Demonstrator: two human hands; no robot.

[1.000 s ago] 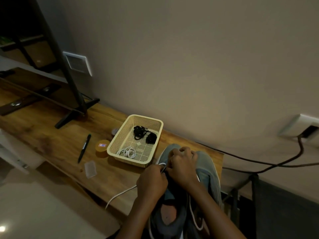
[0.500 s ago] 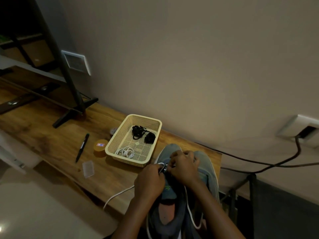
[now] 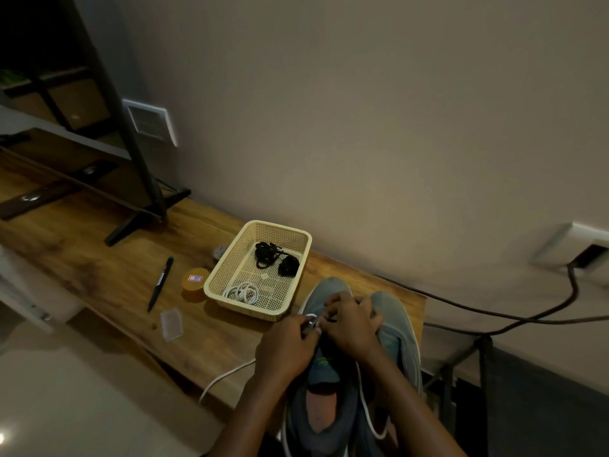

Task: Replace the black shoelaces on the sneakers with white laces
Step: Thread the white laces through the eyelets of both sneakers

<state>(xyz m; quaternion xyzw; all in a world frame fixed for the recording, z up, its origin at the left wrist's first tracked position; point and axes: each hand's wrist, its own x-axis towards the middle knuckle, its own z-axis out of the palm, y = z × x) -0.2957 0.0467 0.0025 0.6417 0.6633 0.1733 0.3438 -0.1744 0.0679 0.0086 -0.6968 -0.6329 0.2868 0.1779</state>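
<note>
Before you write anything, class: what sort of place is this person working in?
Probably a room at home, at a wooden desk against a plain wall. A pen, a plastic basket of spare laces and a wall socket with a cable plugged in suggest it.

Count of things on the wooden shelf

Two grey sneakers [image 3: 392, 328], one cream basket [image 3: 298, 258] holding two black lace bundles [image 3: 276, 258] and one white lace coil [image 3: 244, 291]; one pen [image 3: 160, 283], one orange tin [image 3: 195, 283], one clear case [image 3: 171, 324], two hands [image 3: 349, 328].
</note>
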